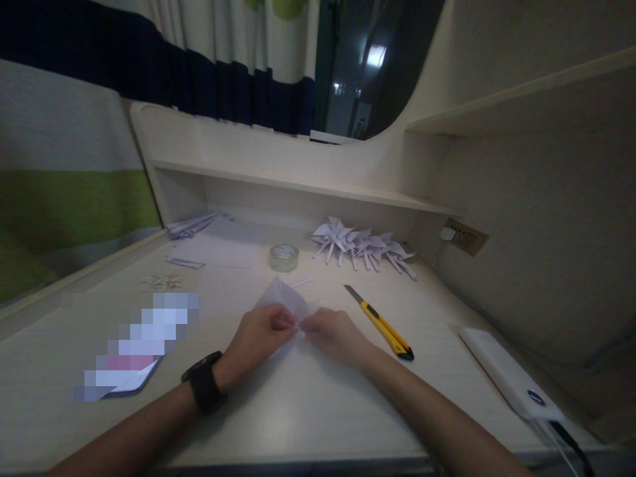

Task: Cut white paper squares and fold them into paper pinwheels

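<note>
Head view has a thin white piece of folded paper [282, 293] smack around the center of the frame, just above the pale wood-look desktop [278, 424]. Left hand [263, 331] has thumb and fingers pinched together on it, and the right hand [334, 333] pinches in from the other side, fingertips nearly meeting; too blurry to tell exactly what's between them. Black wristwatch [205, 383] on the left wrist.

Just right of center there's a yellow-and-black box cutter [383, 326], blade out, pointing up-left. A clear roll of tape [283, 258] sits above the paper, with a row of white paper pinwheels [350, 243] right of it, near the back. Flat white paper sheets [218, 246] lie left of the tape, small pale bits [161, 283] below them. Lower left is a pixelated phone-like slab [133, 385]; lower right, a long white plastic box [507, 368] with cables.
</note>
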### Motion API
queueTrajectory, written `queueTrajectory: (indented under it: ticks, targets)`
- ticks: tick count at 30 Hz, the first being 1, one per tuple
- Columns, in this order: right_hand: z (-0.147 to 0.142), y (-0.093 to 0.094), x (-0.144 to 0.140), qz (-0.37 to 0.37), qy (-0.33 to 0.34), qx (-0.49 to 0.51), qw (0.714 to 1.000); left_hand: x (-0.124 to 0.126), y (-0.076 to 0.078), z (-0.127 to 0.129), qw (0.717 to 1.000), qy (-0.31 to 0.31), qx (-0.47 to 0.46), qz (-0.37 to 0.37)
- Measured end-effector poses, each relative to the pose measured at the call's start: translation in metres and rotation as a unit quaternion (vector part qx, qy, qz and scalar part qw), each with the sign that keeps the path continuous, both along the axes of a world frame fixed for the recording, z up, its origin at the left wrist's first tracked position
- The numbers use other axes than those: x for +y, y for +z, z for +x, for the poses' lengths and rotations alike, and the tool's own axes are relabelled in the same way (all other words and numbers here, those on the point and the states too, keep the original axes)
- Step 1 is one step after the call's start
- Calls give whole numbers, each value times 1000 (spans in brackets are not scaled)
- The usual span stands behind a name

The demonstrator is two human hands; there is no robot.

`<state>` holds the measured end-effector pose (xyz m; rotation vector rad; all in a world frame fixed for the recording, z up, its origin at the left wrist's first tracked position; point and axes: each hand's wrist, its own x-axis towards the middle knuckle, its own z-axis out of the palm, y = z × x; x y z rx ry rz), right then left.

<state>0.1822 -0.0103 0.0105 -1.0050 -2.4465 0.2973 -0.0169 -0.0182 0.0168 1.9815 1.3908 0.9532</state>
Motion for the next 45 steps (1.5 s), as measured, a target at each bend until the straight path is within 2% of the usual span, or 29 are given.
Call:
queueTrajectory:
  ticks: [13, 28, 35, 45]
  targets:
    - [-1, 0, -2, 21, -3, -4, 1000, -7, 2, 2, 998, 2, 47, 40]
    - [-3, 3, -6, 43, 29, -42, 998, -8, 1, 3, 995, 12, 74, 61]
    - [-4, 3, -7, 39, 9, -43, 998, -10, 6, 3, 996, 4, 65, 58]
    - [-3, 4, -6, 42, -7, -51, 998, -10, 4, 4, 996, -2, 66, 65]
